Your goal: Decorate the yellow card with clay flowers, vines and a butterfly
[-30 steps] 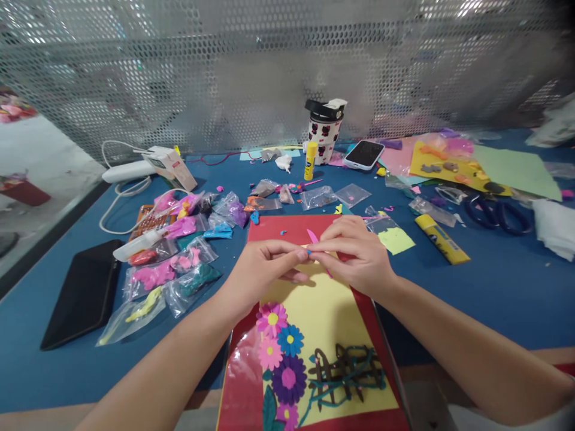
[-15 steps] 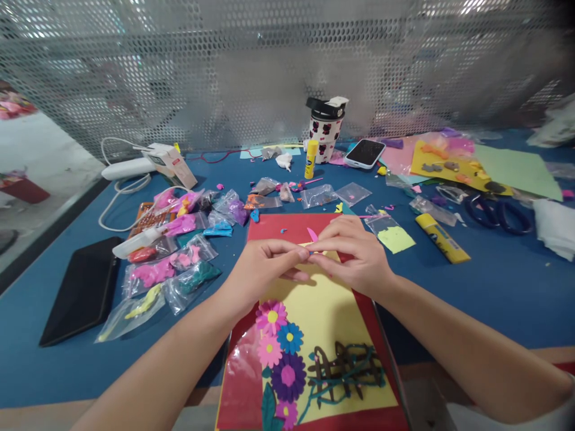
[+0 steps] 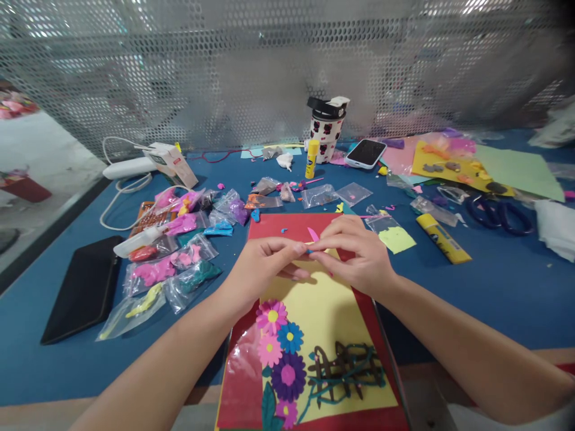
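Item: one small blue piece of clay (image 3: 309,251), set between the fingertips of the left hand (image 3: 265,266) and the right hand (image 3: 359,254), above the upper part of a pale yellow sheet (image 3: 318,299). Neither hand is clearly nearer; both meet at it. Long axis: too small and covered to tell.

Hands: both closed in a fingertip pinch on the piece, the other fingers loosely curled.

Beneath: a red board (image 3: 291,222) bearing the sheet; clay flowers (image 3: 287,374) and a brown clay fence (image 3: 345,368) at its near end. A pink tool (image 3: 312,234), partly hidden, lies by the right fingers.

Surface: blue. To the left, bagged clay (image 3: 154,272) and a black tablet (image 3: 83,287); beyond the board, a glue stick (image 3: 311,159) beside a lidded cup (image 3: 324,133); to the right, a yellow box (image 3: 442,238) and dark-handled scissors (image 3: 514,220).

Room: a perforated metal panel (image 3: 269,90) behind the surface.
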`<state>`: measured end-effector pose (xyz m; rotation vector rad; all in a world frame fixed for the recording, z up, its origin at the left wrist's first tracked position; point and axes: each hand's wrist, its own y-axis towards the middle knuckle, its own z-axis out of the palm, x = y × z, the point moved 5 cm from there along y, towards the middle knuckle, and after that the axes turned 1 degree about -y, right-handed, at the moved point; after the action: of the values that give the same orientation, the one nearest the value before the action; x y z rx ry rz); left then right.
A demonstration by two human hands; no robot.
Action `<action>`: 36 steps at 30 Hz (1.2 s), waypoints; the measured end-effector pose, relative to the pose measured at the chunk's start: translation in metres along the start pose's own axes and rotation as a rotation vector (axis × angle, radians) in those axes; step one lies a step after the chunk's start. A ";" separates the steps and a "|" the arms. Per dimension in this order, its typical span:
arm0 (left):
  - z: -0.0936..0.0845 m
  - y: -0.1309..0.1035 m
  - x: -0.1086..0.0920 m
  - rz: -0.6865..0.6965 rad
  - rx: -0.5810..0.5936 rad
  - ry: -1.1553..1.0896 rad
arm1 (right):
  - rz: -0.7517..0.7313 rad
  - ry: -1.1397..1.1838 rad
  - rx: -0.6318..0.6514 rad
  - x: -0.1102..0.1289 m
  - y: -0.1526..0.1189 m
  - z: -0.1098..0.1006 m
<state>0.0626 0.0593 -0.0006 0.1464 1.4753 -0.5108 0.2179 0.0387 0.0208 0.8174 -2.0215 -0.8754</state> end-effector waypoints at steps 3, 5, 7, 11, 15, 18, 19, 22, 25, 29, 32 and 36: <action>0.000 0.000 0.000 0.009 0.000 0.014 | 0.013 0.006 0.010 -0.001 0.000 0.000; 0.000 0.000 0.000 0.018 0.002 0.028 | 0.015 0.018 0.018 -0.001 0.000 0.001; -0.001 0.000 0.000 0.038 -0.005 0.057 | 0.010 0.024 0.011 0.000 0.000 0.000; -0.005 -0.003 -0.011 0.272 -0.073 0.234 | 0.053 0.044 -0.042 -0.001 0.000 -0.002; -0.005 -0.012 -0.024 0.588 -0.187 0.547 | 0.088 0.089 -0.066 -0.003 0.000 -0.004; -0.003 -0.015 -0.026 0.722 -0.190 0.655 | 0.066 0.099 -0.052 -0.002 0.000 -0.003; -0.003 -0.015 -0.025 0.747 -0.183 0.667 | 0.056 0.099 -0.044 -0.002 0.000 -0.003; -0.004 -0.014 -0.023 0.781 -0.178 0.688 | 0.050 0.091 -0.023 -0.003 -0.001 -0.001; -0.006 -0.013 -0.022 0.780 -0.204 0.697 | 0.067 0.090 -0.006 -0.004 -0.002 0.000; -0.004 -0.014 -0.023 0.798 -0.189 0.693 | 0.055 0.084 -0.032 -0.004 -0.002 -0.001; -0.002 -0.016 -0.025 0.806 -0.175 0.697 | 0.044 0.088 -0.033 -0.002 -0.001 -0.001; -0.001 -0.017 -0.026 0.819 -0.158 0.704 | 0.043 0.091 -0.023 -0.002 -0.001 -0.001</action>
<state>0.0546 0.0510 0.0281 0.8283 1.9455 0.3690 0.2200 0.0397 0.0197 0.7837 -1.9394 -0.8217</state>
